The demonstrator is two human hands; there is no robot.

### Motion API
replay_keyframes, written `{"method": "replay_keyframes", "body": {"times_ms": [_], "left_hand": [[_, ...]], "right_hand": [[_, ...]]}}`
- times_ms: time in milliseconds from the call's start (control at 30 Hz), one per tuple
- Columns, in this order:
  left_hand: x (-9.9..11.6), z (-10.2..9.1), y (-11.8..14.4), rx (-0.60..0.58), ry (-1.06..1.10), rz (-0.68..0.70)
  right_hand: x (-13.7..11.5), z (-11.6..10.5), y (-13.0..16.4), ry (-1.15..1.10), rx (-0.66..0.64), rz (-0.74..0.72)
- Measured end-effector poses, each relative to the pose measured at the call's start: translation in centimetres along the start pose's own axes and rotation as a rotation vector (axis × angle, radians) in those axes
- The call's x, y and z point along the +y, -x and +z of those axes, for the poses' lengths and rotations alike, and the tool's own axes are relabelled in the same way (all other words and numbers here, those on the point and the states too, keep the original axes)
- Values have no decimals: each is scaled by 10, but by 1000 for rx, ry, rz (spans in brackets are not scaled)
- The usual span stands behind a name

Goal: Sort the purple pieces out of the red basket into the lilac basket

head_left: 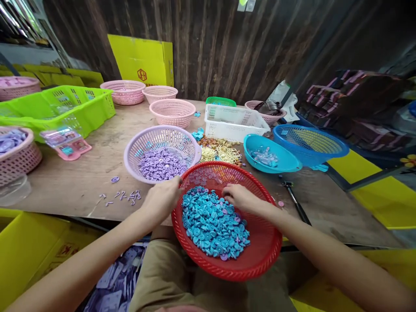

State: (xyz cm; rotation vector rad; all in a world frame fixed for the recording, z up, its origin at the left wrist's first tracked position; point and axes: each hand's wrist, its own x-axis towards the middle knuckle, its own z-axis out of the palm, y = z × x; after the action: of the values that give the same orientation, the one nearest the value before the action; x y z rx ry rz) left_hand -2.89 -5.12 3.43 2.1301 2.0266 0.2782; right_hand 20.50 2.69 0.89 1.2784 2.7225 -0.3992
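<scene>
A red plastic basket [263,247] leans over the table's near edge, above my lap. Inside it lies a heap of small blue plastic pieces [211,225] with round swirl shapes, and a few purple ones [224,256] are mixed in. My left hand [164,197] is closed at the basket's upper left rim, its fingertips partly hidden there. Over the heap, inside the basket, my right hand [240,198] has its fingers curled together; whatever is between them is hidden. Touching the red rim, a lilac basket [130,158] holds many small purple pieces [162,164].
Cream and brown pieces [224,151] lie behind the red basket. A white basket [234,130], a turquoise bowl [286,164] and a blue basket [338,151] stand beyond. Purple bits [130,196] are scattered at left. A green crate [97,115] and a black-handled tool [297,203] flank the work area.
</scene>
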Motion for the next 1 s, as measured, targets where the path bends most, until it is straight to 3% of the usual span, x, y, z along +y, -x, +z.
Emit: {"method": "replay_keyframes", "body": {"times_ms": [100,200,300,500,633,700,767,867,1000], "left_hand": [[19,18,-33,-95,-43,318],[35,34,-62,-271,-155,413],[44,42,-80,-424,-216,444],[41,55,-105,-490,-200,489],[37,55,-115,-614,-82,471],[37,50,-116,-651,-34,394],[37,44,-117,-643,31,297],[38,41,-119,-614,99,233],[44,49,-119,-498,12,261]], "right_hand": [[-9,15,-14,-19,-187,69],[-11,20,-21,-5,-235,83],[-7,19,-23,-26,-258,54],[5,20,-21,-161,-333,104],[11,11,-22,-568,-388,252],[14,5,-23,-830,-356,318],[17,3,-25,-945,-316,364],[19,5,-29,-749,-253,356],[10,14,-41,-300,-37,208]]}}
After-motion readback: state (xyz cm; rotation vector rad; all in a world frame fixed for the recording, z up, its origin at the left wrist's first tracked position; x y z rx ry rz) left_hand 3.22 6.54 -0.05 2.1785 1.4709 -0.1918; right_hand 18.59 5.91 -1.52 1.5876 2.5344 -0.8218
